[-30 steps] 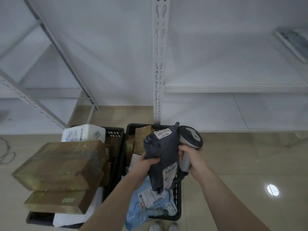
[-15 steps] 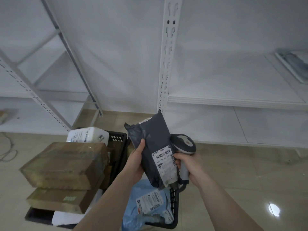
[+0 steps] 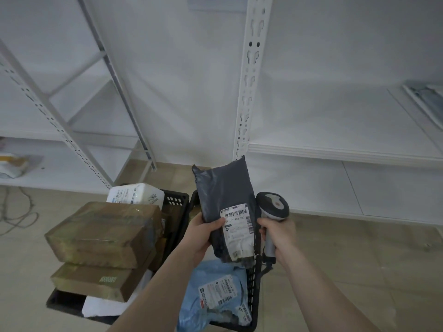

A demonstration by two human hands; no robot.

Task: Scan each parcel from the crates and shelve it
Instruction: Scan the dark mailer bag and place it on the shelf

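Both hands busy: left hand [image 3: 203, 232] grips the dark grey parcel [image 3: 226, 207] from its left side, thumb lying across the edge of the white label [image 3: 237, 230]; right hand [image 3: 279, 233] is wrapped round the handle of the scanner [image 3: 273, 207], whose grey/black head pokes up just right of the parcel. Parcel held upright over the crates, label facing the camera. Label shows a barcode, then "159 A03 280" approx; smaller print too blurred to read. Parcel's lower end is crumpled, and the scanner handle is mostly hidden by the fingers.

Below: 2 black crates side by side. Right crate [image 3: 251, 295] holds a light blue parcel [image 3: 211, 295] w/ a white label, barcodes visible, text unreadable; its bottom is cut off by the frame edge. Left crate [image 3: 176, 202] is piled w/ 2 brown tape-wrapped boxes, upper box [image 3: 103, 233] stacked on lower box [image 3: 93, 281]; a white parcel [image 3: 135, 196] behind them reads "2002". Something white lies under the boxes, can't tell what. More brown items sit between boxes and crate wall, mostly hidden.

Further back: white shelving, slotted upright [image 3: 249, 87] centre, lower right shelf [image 3: 347, 149]. Far left shelf has a whitish bag [image 3: 14, 164], cut off. Cable [image 3: 16, 216] loops on the floor at left.
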